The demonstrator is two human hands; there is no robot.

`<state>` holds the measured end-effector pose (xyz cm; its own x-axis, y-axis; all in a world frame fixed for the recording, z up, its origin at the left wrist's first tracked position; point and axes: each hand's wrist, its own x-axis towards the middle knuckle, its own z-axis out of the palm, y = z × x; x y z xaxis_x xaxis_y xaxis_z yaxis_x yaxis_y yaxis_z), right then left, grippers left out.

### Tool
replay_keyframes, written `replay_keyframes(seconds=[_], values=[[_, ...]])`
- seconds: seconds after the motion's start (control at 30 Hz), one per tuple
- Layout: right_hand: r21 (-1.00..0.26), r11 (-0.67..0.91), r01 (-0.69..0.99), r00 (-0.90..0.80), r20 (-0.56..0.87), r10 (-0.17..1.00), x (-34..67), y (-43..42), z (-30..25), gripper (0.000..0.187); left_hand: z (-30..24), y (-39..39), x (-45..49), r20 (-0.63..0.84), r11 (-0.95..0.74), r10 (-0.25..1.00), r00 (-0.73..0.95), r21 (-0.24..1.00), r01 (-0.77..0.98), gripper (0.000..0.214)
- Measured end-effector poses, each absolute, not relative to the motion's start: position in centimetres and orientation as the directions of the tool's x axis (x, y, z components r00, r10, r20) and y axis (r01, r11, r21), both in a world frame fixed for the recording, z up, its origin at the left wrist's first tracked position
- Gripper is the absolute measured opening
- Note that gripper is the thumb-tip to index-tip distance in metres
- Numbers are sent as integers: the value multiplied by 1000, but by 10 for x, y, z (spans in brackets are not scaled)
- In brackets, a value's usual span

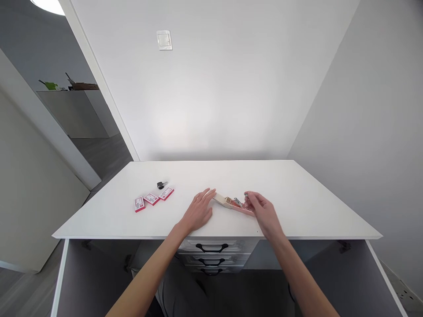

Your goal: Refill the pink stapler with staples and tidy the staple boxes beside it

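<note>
Hands work a pink stapler lying open at desk centre. Left hand rests flat, fingers spread, steadying its 9 o'clock end. Right hand pinches staples at its 3 o'clock end; loading looks unfinished. Three staple boxes wait at 10 o'clock.

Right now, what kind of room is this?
Probably a home office or study corner. A white desk stands against plain walls, with drawers under it. The left hand and right hand work on a pink stapler, and three small staple boxes lie nearby.
</note>
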<state>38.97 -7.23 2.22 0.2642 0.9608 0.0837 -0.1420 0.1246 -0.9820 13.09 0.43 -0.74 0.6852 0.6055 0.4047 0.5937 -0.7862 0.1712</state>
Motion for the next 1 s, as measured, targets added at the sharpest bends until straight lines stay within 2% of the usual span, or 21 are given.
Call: replay_keyframes(seconds=[0.1,0.2,0.33,0.6,0.8,1.0], values=[[-965,87,-247,242,26,970,413,-68,29,46,-10,4,131,391,-769,630,671,193,609,62],[-972,9,-235,185,-36,982,427,-63,36,48,-12,3,127,367,-746,661,654,230,625,59],[-992,-33,-120,150,-51,987,434,-55,50,48,-14,3,125,334,-725,687,645,260,638,55],[-976,27,217,79,45,996,432,-34,68,40,-14,2,126,316,-716,697,643,269,644,50],[-956,-15,293,-58,-33,998,430,-26,75,25,-14,1,125,315,-716,697,644,269,644,50],[-943,-45,330,-132,-93,987,423,-26,83,19,-15,1,125,315,-721,692,650,256,644,49]])
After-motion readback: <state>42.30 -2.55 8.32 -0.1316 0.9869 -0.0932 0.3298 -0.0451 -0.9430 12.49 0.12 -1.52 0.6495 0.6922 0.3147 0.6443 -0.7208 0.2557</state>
